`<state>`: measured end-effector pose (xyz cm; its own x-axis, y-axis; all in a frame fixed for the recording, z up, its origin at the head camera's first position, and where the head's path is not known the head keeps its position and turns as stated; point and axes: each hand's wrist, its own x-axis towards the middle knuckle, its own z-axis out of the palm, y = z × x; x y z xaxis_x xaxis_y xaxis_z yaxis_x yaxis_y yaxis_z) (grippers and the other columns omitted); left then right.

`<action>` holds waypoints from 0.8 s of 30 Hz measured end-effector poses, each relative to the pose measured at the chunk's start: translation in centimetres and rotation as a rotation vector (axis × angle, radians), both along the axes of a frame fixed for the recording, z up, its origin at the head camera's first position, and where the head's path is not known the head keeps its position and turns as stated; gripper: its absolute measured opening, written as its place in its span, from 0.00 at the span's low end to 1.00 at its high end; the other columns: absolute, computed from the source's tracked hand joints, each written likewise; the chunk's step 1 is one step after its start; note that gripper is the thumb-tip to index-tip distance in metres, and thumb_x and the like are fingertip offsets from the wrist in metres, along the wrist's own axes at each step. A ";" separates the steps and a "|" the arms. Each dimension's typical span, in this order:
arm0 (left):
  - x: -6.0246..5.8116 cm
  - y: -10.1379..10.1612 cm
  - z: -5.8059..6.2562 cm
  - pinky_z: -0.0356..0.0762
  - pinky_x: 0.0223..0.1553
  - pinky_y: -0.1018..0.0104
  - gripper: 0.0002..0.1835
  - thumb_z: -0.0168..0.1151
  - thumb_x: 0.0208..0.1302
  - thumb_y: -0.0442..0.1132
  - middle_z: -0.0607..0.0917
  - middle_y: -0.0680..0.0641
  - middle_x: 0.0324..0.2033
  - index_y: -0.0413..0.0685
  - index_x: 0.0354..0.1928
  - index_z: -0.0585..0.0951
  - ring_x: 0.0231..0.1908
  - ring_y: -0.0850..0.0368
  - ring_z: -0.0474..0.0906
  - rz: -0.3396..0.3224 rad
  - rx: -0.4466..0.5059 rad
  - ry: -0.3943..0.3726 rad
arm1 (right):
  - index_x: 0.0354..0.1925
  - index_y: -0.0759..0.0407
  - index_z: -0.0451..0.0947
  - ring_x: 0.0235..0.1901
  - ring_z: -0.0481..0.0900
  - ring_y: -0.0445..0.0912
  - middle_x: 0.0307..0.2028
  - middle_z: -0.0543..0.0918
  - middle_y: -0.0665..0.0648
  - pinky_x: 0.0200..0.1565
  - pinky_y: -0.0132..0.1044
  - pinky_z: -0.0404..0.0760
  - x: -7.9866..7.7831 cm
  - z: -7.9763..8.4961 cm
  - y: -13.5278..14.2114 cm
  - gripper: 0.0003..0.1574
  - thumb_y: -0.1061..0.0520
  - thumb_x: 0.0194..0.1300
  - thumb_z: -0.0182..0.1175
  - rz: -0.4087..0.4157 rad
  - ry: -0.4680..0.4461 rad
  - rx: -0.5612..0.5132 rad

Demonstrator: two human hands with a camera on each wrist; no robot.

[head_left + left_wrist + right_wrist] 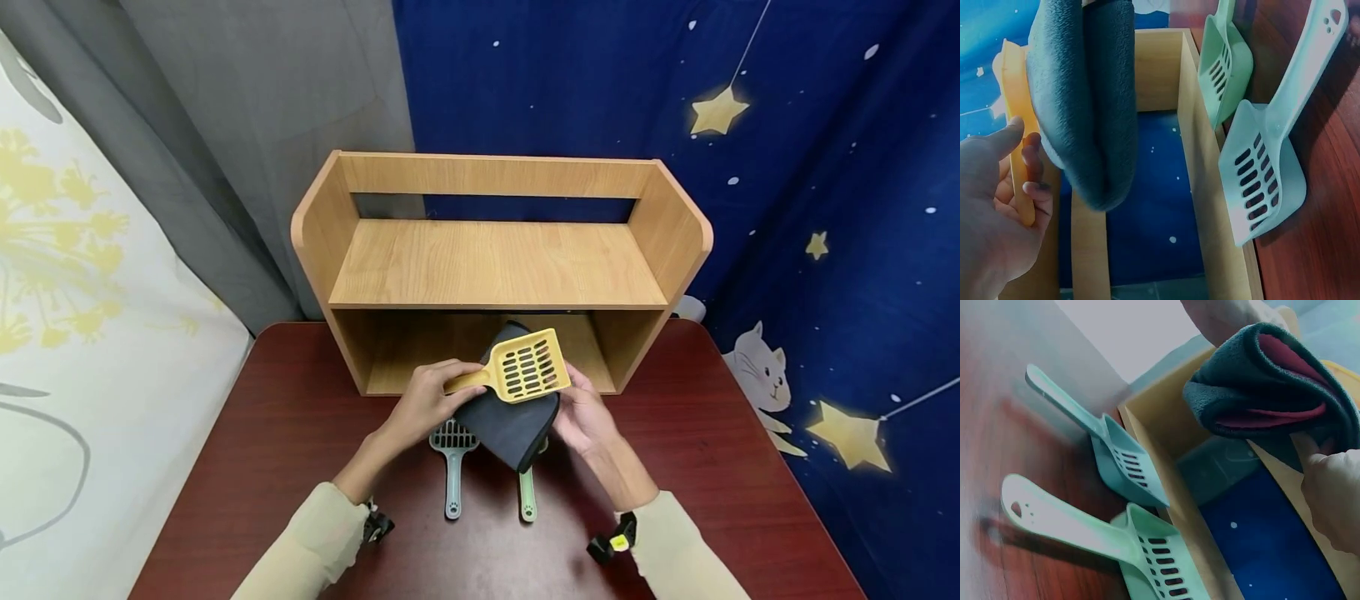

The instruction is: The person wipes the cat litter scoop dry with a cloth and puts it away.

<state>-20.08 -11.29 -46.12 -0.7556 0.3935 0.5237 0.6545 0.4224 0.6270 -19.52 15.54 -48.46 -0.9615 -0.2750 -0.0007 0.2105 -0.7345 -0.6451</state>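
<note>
My left hand (427, 402) grips a yellow litter scoop (491, 373) by its handle; the left wrist view shows the fingers curled round that handle (1019, 181). Behind and below the scoop is a folded dark grey cloth (504, 425) with a reddish inner side, seen in the right wrist view. My right hand (588, 421) holds the cloth by its right side, thumb against the fold (1329, 500). A grey-blue litter scoop (453, 483) and a green one (528, 497) lie on the table below; the cloth partly covers the green one in the head view.
A two-level wooden shelf (495, 265) stands at the back of the dark red table (300, 442), just beyond both hands. The two lying scoops have their heads near the shelf's front edge. Grey and blue curtains (540, 83) hang behind.
</note>
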 end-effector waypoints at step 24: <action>0.4 -1.1 -0.1 0.86 0.43 0.60 0.17 0.78 0.61 0.33 0.93 0.44 0.44 0.38 0.52 0.90 0.44 0.53 0.90 -0.021 0.002 -0.016 | 0.68 0.56 0.77 0.57 0.85 0.48 0.61 0.84 0.58 0.56 0.40 0.84 0.3 1.2 2.8 0.32 0.74 0.82 0.36 0.090 0.111 -0.081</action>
<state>-19.72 -12.40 -46.24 -0.7554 0.4082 0.5126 0.6532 0.4079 0.6379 -19.27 18.30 -47.30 -0.9260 -0.3547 0.1295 0.2085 -0.7663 -0.6077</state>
